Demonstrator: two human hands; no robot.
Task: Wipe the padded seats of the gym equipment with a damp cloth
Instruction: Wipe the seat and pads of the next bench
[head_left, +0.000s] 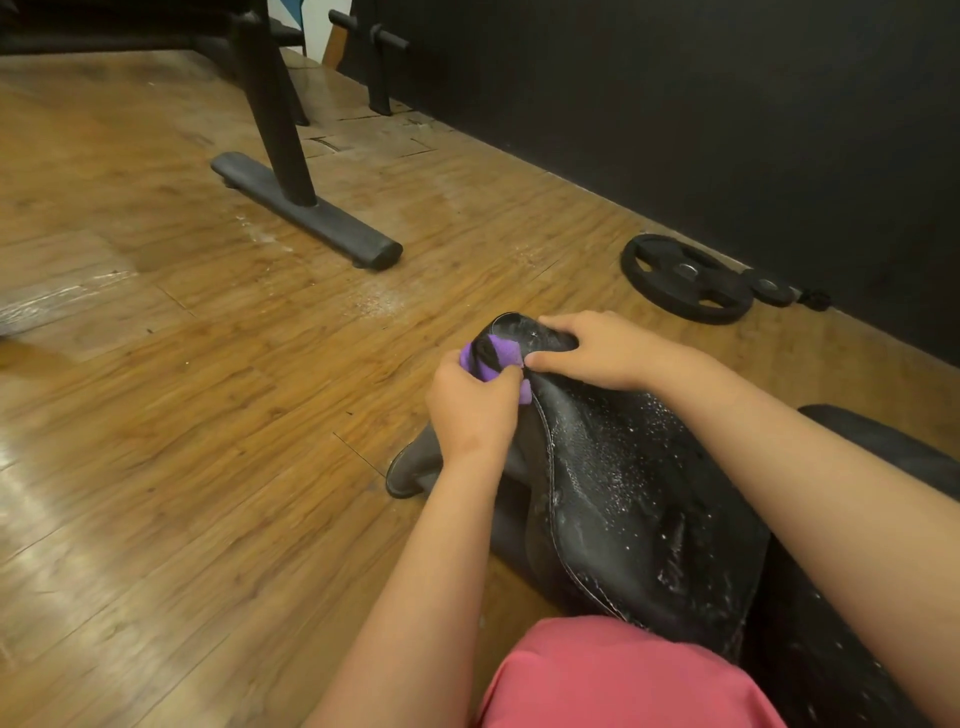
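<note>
A black padded seat (623, 488) runs from the lower right toward the centre, its vinyl wet and speckled with white suds. My left hand (470, 410) grips a purple and black cloth (496, 356) against the left edge of the seat's narrow far end. My right hand (597, 351) holds that far end from the right, thumb near the seam and fingers curled over the tip. The cloth is partly hidden inside my left fist.
The black foot bar (306, 210) and upright of another machine stand on the wooden floor at upper left. A weight plate (685, 278) and a smaller plate (769, 286) lie by the black wall. My pink-clad knee (613, 680) fills the bottom.
</note>
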